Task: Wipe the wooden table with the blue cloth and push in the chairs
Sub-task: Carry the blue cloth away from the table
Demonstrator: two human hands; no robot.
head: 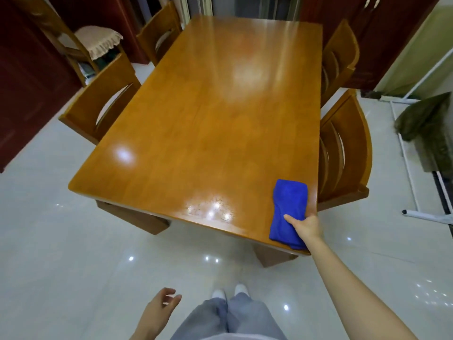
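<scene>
The glossy wooden table (pixel 208 123) fills the middle of the view, its near edge in front of me. A folded blue cloth (pixel 289 207) lies on the near right corner, and my right hand (pixel 306 225) grips its right side, thumb on top. My left hand (pixel 161 307) hangs low by my leg with fingers loosely apart, holding nothing. Two wooden chairs stand at the table's left side (pixel 98 106), (pixel 159 33) and two at its right side (pixel 343 150), (pixel 338 57), their backs close to the table edge.
A fifth chair with a beige fringed cushion (pixel 98 40) stands apart at the far left by a dark red cabinet. A white drying rack with a dark cloth (pixel 426 119) stands on the right. The floor is shiny pale tile.
</scene>
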